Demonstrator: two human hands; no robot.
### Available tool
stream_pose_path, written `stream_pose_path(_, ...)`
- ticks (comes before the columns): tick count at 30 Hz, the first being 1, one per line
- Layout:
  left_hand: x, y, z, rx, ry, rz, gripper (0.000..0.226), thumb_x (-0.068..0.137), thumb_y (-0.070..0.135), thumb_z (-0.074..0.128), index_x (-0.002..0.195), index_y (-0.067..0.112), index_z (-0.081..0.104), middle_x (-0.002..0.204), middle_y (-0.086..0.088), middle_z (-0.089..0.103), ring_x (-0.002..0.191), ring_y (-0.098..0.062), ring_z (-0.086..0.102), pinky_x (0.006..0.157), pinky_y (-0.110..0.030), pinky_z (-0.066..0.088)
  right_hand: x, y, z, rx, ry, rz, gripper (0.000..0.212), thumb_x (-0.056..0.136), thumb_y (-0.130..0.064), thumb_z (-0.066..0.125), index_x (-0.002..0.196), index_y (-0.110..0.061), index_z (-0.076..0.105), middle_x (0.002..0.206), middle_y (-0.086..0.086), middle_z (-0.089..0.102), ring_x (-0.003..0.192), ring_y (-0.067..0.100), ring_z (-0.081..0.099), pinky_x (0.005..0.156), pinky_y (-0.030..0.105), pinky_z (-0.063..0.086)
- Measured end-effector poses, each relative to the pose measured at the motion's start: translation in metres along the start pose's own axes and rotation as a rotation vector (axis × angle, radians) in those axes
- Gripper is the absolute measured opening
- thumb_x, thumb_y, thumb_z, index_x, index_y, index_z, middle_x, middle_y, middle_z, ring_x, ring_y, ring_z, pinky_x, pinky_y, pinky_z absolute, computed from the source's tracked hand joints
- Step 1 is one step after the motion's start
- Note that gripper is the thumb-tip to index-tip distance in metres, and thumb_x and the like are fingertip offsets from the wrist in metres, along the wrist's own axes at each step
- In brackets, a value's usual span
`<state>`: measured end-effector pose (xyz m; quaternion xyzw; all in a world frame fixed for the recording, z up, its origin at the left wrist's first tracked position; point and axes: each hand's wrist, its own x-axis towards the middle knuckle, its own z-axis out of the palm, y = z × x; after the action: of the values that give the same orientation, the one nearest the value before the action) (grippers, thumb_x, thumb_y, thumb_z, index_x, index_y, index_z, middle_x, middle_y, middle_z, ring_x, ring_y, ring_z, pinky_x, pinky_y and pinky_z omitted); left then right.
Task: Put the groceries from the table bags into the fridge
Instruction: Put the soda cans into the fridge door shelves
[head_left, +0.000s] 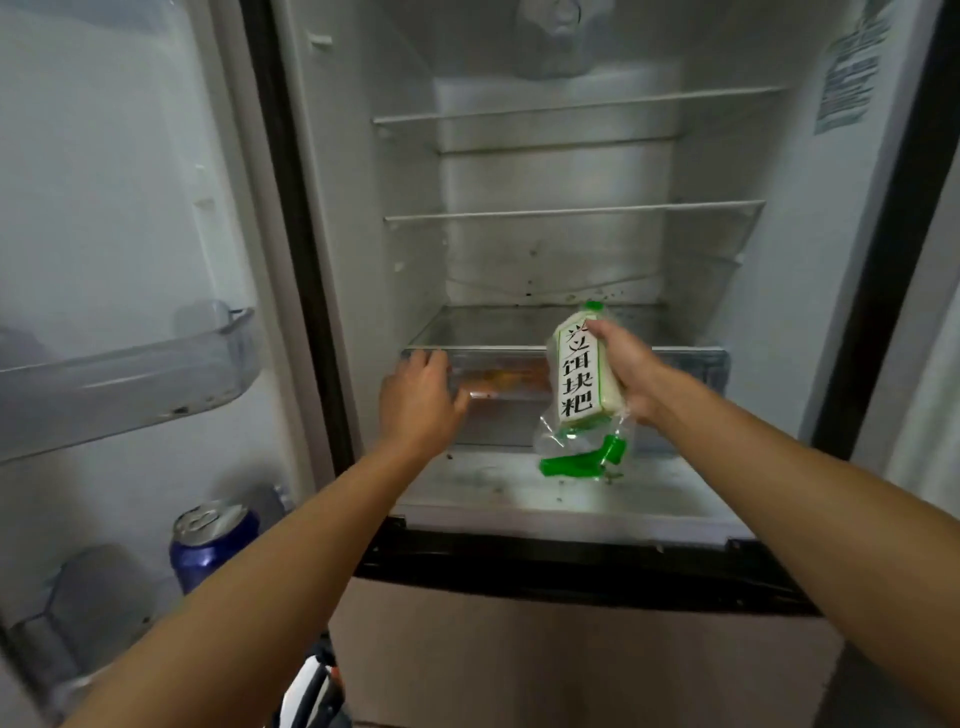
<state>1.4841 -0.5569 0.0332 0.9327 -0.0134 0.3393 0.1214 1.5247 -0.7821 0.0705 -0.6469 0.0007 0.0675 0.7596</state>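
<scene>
"One packet (576, 374) is all I can see in play. The right hand (631, 371) has its fingers clamped round it: a white block in clear plastic with green trim. It is held upright just in front of the lower glass shelf (493, 327) of the fridge (358, 208), above the drawer (691, 364)."

"And the left hand (418, 397)?"

"At the drawer's upper left corner, fingers together against the front. Whether they hook its lip, I cannot tell."

"So how far along are we?"

"Partway at best, I'd guess. Something orange shows through the drawer front and a blue can (213, 540) stands in the door, but whether either came from the bags I can't say. The packet is not yet set down. The bags and table are out of sight, so what's left is unknown."

"Any writing?"

"Black characters run down the packet's white label: 兴义饵块粑, the top one half under the thumb. A sticker (852, 78) on the right inner wall is too blurred to read."
</scene>
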Motion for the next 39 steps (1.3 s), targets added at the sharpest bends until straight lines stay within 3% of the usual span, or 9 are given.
stream_pose_path(4, 0.047, -0.001, 0.029, 0.043, 0.014, -0.066, 0.031, 0.090, 0.029, 0.056, 0.113, 0.008, 0.055, 0.119, -0.015, 0.055, 0.111, -0.032, 0.049, 0.090, -0.041, 0.040, 0.052, -0.044, 0.010, 0.028, 0.034, 0.011, 0.037, 0.099, -0.029, 0.035, 0.108, 0.001, 0.055, 0.102, 0.021, 0.063, 0.088, 0.035, 0.060, 0.066, 0.047, 0.049)
stream_pose_path(7, 0.071, -0.008, 0.048, 0.070, 0.034, -0.065, 0.031, 0.091, 0.026, 0.053, 0.114, 0.005, 0.054, 0.120, -0.018, 0.053, 0.111, -0.034, 0.048, 0.091, -0.041, 0.039, 0.097, -0.059, 0.023, -0.047, -0.011, 0.046, 0.048, 0.096, -0.028, 0.042, 0.133, 0.002, 0.046, 0.131, 0.022, 0.055, 0.110, 0.036, 0.059, 0.085, 0.047, 0.052)
stream_pose_path(10, 0.088, -0.020, 0.067, 0.089, 0.015, -0.083, 0.032, 0.092, 0.024, 0.050, 0.117, 0.004, 0.053, 0.121, -0.019, 0.053, 0.111, -0.035, 0.048, 0.091, -0.040, 0.038, 0.141, -0.060, 0.032, -0.155, -0.049, 0.074, 0.026, 0.096, -0.035, 0.053, 0.102, -0.010, 0.056, 0.097, 0.015, 0.062, 0.082, 0.029, 0.062, 0.074, 0.039, 0.053)
stream_pose_path(13, 0.095, -0.034, 0.088, 0.111, 0.003, -0.064, 0.028, 0.093, 0.023, 0.048, 0.111, 0.004, 0.056, 0.116, -0.020, 0.054, 0.107, -0.037, 0.050, 0.089, -0.040, 0.038, 0.181, -0.058, 0.049, -0.308, -0.061, 0.058, 0.027, 0.092, -0.038, 0.060, 0.085, -0.012, 0.054, 0.077, 0.012, 0.057, 0.064, 0.025, 0.056, 0.065, 0.035, 0.050)
stream_pose_path(17, 0.103, -0.049, 0.118, 0.110, 0.077, -0.037, 0.041, 0.093, 0.033, 0.036, 0.084, 0.004, 0.063, 0.088, -0.021, 0.061, 0.079, -0.038, 0.058, 0.075, -0.040, 0.046, 0.233, -0.053, 0.079, -0.503, -0.031, -0.008, 0.030, 0.086, -0.035, 0.070, 0.088, -0.010, 0.055, 0.076, 0.011, 0.057, 0.059, 0.023, 0.056, 0.051, 0.030, 0.045)
stream_pose_path(22, 0.106, -0.064, 0.139, 0.106, 0.192, -0.018, 0.037, 0.097, 0.033, 0.040, 0.086, 0.005, 0.063, 0.091, -0.016, 0.061, 0.081, -0.032, 0.054, 0.076, -0.039, 0.044, 0.298, -0.044, 0.123, -0.687, -0.099, -0.112, 0.036, 0.084, -0.032, 0.072, 0.101, -0.006, 0.054, 0.080, 0.011, 0.057, 0.064, 0.023, 0.057, 0.051, 0.029, 0.043)
stream_pose_path(28, 0.106, -0.068, 0.156, 0.118, 0.244, -0.014, 0.048, 0.101, 0.038, 0.028, 0.097, 0.007, 0.064, 0.103, -0.015, 0.060, 0.086, -0.031, 0.051, 0.083, -0.040, 0.039, 0.383, -0.022, 0.155, -0.995, -0.112, -0.171, 0.066, 0.057, -0.048, 0.073, 0.110, -0.009, 0.065, 0.103, 0.014, 0.067, 0.090, 0.032, 0.068, 0.083, 0.042, 0.057)
stream_pose_path(31, 0.107, -0.072, 0.163, 0.141, 0.258, -0.007, 0.057, 0.102, 0.041, 0.017, 0.102, 0.007, 0.064, 0.107, -0.015, 0.060, 0.089, -0.031, 0.051, 0.085, -0.038, 0.037, 0.384, -0.024, 0.167, -1.191, -0.011, -0.190, 0.065, 0.075, -0.045, 0.062, 0.131, -0.015, 0.051, 0.131, 0.021, 0.052, 0.116, 0.038, 0.054, 0.098, 0.040, 0.047)
stream_pose_path(39, 0.110, -0.074, 0.171, 0.161, 0.329, 0.016, 0.059, 0.102, 0.041, 0.014, 0.101, 0.008, 0.063, 0.106, -0.016, 0.060, 0.088, -0.030, 0.049, 0.085, -0.039, 0.037, 0.401, -0.022, 0.171, -1.266, 0.048, -0.292, 0.048, 0.094, -0.039, 0.042, 0.128, -0.007, 0.052, 0.129, 0.020, 0.054, 0.110, 0.036, 0.056, 0.093, 0.037, 0.044)
